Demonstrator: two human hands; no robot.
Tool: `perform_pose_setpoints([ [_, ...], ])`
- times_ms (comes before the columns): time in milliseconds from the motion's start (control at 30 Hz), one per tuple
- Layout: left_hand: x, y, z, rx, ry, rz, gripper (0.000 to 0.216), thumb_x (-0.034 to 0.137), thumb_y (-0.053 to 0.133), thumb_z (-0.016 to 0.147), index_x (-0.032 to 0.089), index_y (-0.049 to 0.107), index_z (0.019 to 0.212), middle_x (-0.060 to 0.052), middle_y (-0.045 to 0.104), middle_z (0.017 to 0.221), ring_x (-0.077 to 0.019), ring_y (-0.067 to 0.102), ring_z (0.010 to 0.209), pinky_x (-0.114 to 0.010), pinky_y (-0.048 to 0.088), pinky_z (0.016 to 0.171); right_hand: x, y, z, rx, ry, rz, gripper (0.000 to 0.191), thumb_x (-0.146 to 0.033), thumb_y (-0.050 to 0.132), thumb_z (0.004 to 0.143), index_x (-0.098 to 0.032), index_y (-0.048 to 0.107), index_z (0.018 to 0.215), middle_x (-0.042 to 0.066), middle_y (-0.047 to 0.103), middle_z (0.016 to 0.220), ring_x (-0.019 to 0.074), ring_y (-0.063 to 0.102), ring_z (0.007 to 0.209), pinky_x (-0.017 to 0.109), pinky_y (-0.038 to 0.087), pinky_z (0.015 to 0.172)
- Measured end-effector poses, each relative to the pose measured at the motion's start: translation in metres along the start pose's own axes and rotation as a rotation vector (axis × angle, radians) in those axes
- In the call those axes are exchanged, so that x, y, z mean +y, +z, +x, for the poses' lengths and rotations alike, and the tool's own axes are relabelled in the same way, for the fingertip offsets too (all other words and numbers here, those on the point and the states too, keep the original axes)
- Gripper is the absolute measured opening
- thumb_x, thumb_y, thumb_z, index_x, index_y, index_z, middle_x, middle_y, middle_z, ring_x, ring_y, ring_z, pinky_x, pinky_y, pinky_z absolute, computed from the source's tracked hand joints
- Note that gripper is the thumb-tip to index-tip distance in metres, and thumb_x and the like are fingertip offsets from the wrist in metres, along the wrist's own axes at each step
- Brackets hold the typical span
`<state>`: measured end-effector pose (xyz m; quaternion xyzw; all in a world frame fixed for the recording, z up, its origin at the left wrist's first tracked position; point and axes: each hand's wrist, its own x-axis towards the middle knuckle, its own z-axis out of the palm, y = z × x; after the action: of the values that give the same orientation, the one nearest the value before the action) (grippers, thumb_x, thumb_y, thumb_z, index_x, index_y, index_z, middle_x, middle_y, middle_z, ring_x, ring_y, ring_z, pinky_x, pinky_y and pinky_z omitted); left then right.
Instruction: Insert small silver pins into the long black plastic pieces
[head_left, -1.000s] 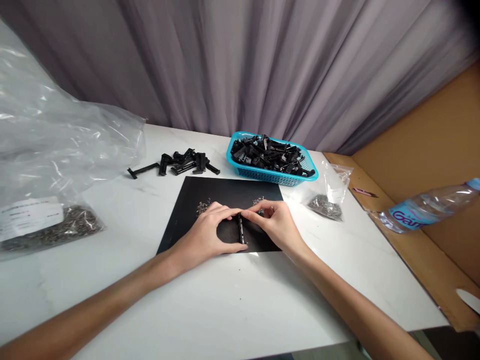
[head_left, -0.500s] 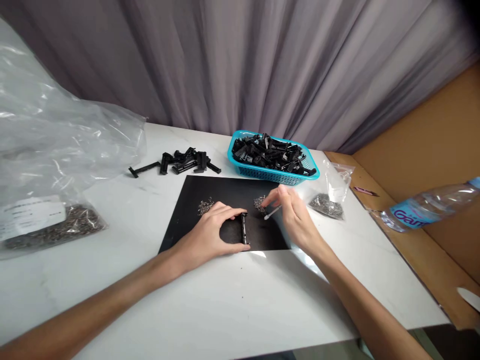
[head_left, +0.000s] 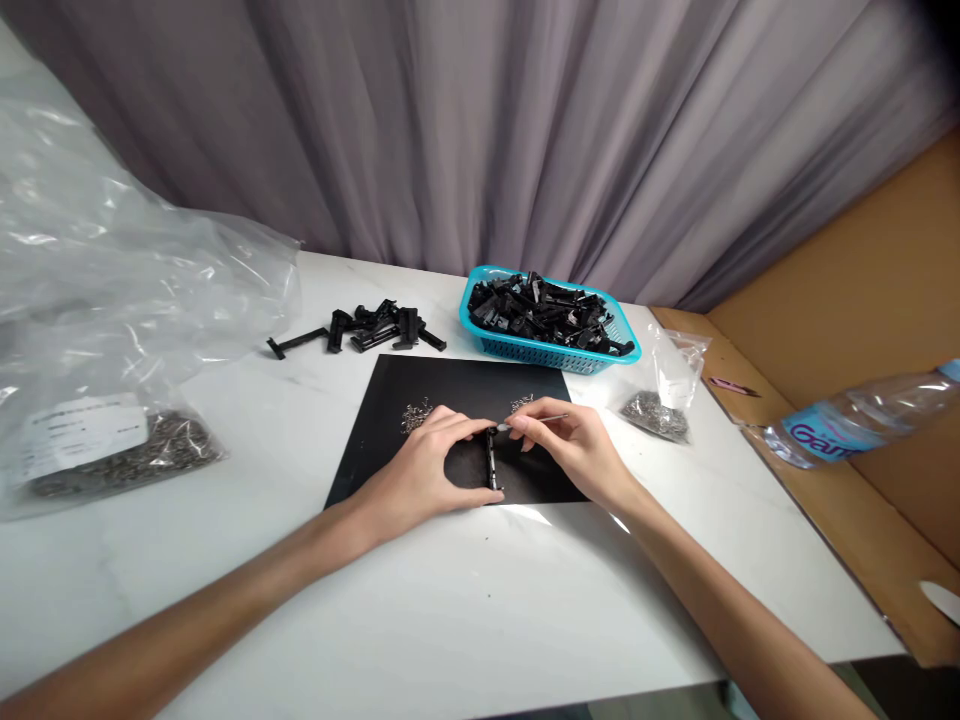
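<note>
Head view showed the right hand (head_left: 568, 440) back from the right pile (head_left: 522, 402) on the mat (head_left: 465, 380), where its fingers had been half a second before; it was now at the far end of the black part (head_left: 491, 460), with a thin tool (head_left: 555, 417) in a narrow pinch; the tool's pale tip, earlier well apart from the part, was right at that end, though whether it touched I could not tell.

The part was over the mat's near half, its near end by the mat's near edge; the left hand (head_left: 420, 455) had kept its hold, a broad span with the thumb at the near end and fingers at the far end, much as in both earlier frames; the left pile (head_left: 415, 414) lay on the mat just beyond that hand; the basket (head_left: 555, 352) stood past the mat's far right corner, unmoved, and the heap (head_left: 382, 325) of black parts past its far left one, unmoved too.
</note>
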<state>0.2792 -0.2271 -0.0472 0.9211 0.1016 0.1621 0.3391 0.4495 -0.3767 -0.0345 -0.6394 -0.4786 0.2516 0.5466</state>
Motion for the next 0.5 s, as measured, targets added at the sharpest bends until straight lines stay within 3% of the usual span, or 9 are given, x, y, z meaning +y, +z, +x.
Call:
perform_pose_setpoints([
  [500, 0.0032, -0.0033, 0.0070, -0.020, -0.033, -0.012, 0.070, 0.041, 0.093, 0.065, 0.020, 0.070, 0.127, -0.005, 0.069, 0.103, -0.0272, 0.062, 0.105, -0.044, 0.055, 0.097, 0.0056, 0.0051, 0.0088, -0.093, 0.059, 0.148, 0.036, -0.051, 0.073, 0.089, -0.016, 0.081, 0.092, 0.007, 0.077, 0.081, 0.0196, 0.074, 0.073, 0.033, 0.059, 0.075],
])
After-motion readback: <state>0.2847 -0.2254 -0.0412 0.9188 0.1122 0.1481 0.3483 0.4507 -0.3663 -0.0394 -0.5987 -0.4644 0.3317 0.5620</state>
